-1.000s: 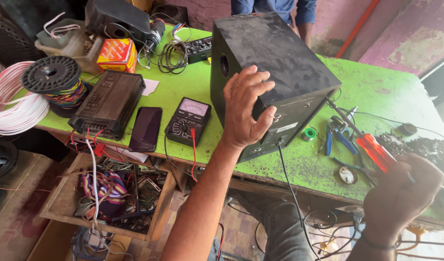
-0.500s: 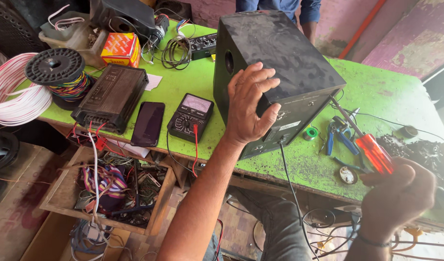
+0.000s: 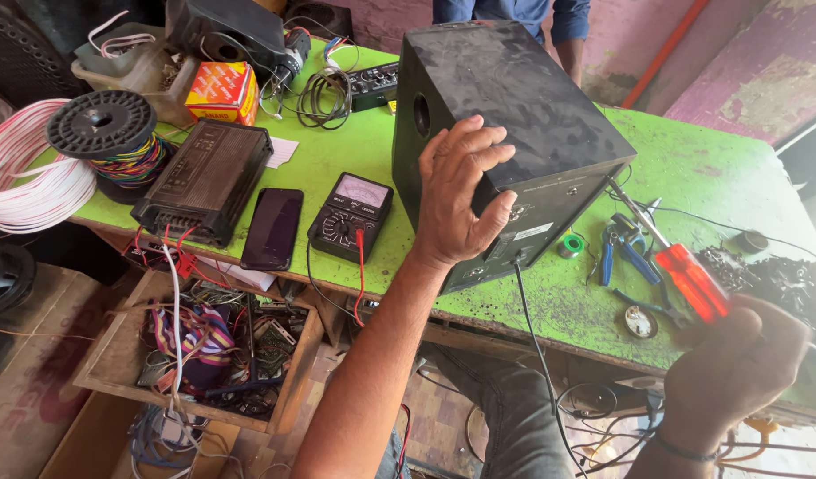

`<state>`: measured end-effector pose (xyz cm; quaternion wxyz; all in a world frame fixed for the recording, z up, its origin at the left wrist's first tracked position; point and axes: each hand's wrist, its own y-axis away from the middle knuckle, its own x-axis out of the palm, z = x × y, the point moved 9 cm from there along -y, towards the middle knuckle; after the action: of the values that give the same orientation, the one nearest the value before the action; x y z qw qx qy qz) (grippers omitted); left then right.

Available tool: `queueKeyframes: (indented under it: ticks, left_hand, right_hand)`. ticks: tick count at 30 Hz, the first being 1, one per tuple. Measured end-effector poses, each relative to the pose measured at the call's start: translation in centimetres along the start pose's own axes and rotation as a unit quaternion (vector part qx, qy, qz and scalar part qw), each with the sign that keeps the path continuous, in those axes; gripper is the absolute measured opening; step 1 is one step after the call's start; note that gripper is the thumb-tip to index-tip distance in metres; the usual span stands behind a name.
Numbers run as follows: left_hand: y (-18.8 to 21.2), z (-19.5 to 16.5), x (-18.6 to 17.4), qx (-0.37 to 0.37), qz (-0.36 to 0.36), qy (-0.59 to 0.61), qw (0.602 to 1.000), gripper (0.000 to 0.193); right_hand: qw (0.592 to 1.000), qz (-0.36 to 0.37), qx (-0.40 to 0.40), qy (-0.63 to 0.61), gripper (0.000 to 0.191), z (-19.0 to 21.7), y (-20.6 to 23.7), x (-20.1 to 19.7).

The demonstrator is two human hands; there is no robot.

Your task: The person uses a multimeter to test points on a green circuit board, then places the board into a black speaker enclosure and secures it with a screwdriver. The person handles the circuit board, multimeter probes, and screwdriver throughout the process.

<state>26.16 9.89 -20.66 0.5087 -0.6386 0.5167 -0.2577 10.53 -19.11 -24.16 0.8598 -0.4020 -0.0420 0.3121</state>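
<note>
A dusty black speaker box (image 3: 514, 106) stands on the green table (image 3: 354, 168). My left hand (image 3: 457, 195) lies flat against its near corner, fingers spread over the edge. My right hand (image 3: 736, 368) is at the lower right, shut on a screwdriver (image 3: 683, 270) with a red handle; its metal shaft points up towards the box's back panel (image 3: 523, 235). A black cable hangs from that panel down over the table's edge.
A multimeter (image 3: 350, 215), a dark phone (image 3: 272, 228) and a black circuit unit (image 3: 205, 180) lie left of the box. Wire spools (image 3: 102, 133), blue pliers (image 3: 622, 253), a solder reel (image 3: 570, 245) and an open drawer of parts (image 3: 204, 355) are around. Another person stands behind the table.
My right hand has risen slightly with the screwdriver, closer to the box. My left hand stays on the speaker box.
</note>
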Motion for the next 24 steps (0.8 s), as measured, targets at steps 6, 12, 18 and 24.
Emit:
queueKeyframes:
  ticks: [6,12,18,24]
  left_hand:
    - [0.1,0.1,0.1,-0.002,-0.004,0.001,1.0,0.043]
    - [0.1,0.1,0.2,-0.004,-0.002,0.002,1.0,0.042]
    - [0.1,0.0,0.4,-0.006,-0.004,-0.001,1.0,0.042]
    - [0.2,0.0,0.2,-0.007,-0.005,0.007,1.0,0.043]
  right_hand:
    - [0.997,-0.01,0.049,0.064,0.01,-0.8,-0.6,0.0]
    - [0.994,0.001,0.057,-0.091,0.027,1.6,-0.7,0.5]
    - [0.99,-0.006,0.02,-0.141,0.027,2.9,-0.4,0.6]
    - [0.997,0.032,-0.069,0.007,0.013,2.9,-0.8,1.2]
